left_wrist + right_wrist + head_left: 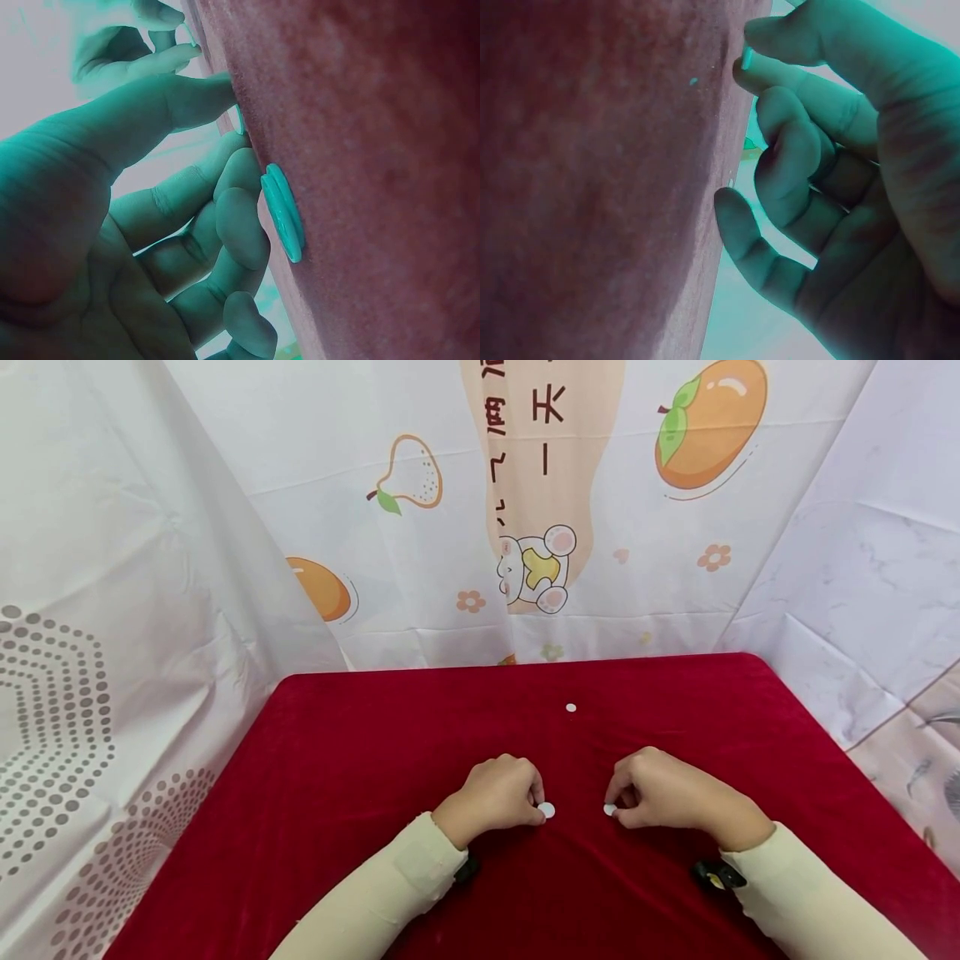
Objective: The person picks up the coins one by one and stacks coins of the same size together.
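Near the middle of the red cloth, my left hand (495, 795) pinches a small white disc (546, 810) by its edge between thumb and forefinger. The disc stands at the fingertips, close over the cloth. Facing it from the right, my right hand (663, 793) holds another white disc (610, 809) between thumb and forefinger, its other fingers curled. The left wrist view shows two stacked discs (283, 214) lying on the cloth under the left hand; the hand hides them in the head view. Farther back lies a single white disc (571, 707).
A red velvety cloth (360, 727) covers the table. White printed curtains (420, 560) hang behind it and along both sides. Dark wrist camera mounts (718, 875) sit under both light sleeves.
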The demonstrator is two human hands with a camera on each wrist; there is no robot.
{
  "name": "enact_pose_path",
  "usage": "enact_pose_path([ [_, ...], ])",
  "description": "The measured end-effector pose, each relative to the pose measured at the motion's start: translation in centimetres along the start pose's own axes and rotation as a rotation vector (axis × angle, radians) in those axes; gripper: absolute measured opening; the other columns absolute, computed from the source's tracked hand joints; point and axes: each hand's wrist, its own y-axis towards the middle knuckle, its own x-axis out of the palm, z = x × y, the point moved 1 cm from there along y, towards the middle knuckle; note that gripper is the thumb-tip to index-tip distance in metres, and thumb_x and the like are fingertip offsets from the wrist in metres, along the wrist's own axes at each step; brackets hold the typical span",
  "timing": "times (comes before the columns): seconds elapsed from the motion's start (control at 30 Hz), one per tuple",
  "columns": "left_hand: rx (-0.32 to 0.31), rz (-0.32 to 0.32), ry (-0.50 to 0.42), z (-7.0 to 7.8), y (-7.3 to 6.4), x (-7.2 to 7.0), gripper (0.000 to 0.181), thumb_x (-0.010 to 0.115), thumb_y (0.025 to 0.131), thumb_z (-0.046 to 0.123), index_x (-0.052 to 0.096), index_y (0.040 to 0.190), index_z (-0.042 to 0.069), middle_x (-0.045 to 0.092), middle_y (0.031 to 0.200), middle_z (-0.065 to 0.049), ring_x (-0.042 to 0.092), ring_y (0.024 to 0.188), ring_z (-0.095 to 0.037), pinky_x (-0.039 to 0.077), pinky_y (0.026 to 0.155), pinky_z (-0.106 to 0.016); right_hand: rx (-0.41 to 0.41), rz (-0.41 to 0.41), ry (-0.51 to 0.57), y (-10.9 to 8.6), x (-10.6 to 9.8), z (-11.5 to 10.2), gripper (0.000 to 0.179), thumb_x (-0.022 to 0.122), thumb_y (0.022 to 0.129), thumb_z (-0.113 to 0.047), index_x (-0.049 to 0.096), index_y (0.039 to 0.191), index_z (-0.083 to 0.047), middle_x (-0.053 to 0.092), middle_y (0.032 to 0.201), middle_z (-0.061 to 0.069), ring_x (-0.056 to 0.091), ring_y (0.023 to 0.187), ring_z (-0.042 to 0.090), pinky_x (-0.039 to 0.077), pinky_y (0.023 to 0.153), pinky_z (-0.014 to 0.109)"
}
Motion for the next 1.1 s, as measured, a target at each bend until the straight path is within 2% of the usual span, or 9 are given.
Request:
enact_pose_path([
  [0.4, -0.004, 0.002, 0.010, 0.11, 0.09, -0.01, 0.016, 0.087, 0.081, 0.029, 0.072, 0.076, 0.027, 0.060, 0.067, 0.018, 0.056, 0.063, -0.003, 0.047, 0.057, -0.026, -0.003, -0.026, 0.068, -0.30, -0.15, 0.55, 0.015, 0.086, 0.083, -0.013, 0.083, 0.087, -0.027, 0.061, 0.070, -0.022, 0.053, 0.062, -0.005, 0.049, 0.058, 0.019],
  [0.73, -0.003, 0.006, 0.014, 0.03, -0.13, -0.05, 0.017, 0.088, 0.081, 0.030, 0.072, 0.075, 0.027, 0.060, 0.067, 0.018, 0.056, 0.063, -0.003, 0.047, 0.057, -0.025, -0.017, -0.051, 0.123, -0.31, -0.23, 0.59, 0.013, 0.086, 0.084, -0.013, 0.085, 0.090, -0.024, 0.074, 0.082, -0.018, 0.062, 0.070, -0.006, 0.053, 0.062, 0.019],
  [1.1, 0.015, 0.009, 0.020, -0.15, -0.10, -0.11, 0.017, 0.090, 0.079, 0.035, 0.074, 0.078, 0.027, 0.061, 0.069, 0.019, 0.056, 0.065, -0.002, 0.047, 0.058, -0.025, -0.034, -0.057, 0.112, -0.23, -0.41, 0.52, 0.013, 0.087, 0.083, -0.014, 0.085, 0.086, -0.027, 0.072, 0.078, -0.020, 0.062, 0.070, -0.006, 0.053, 0.063, 0.019],
])
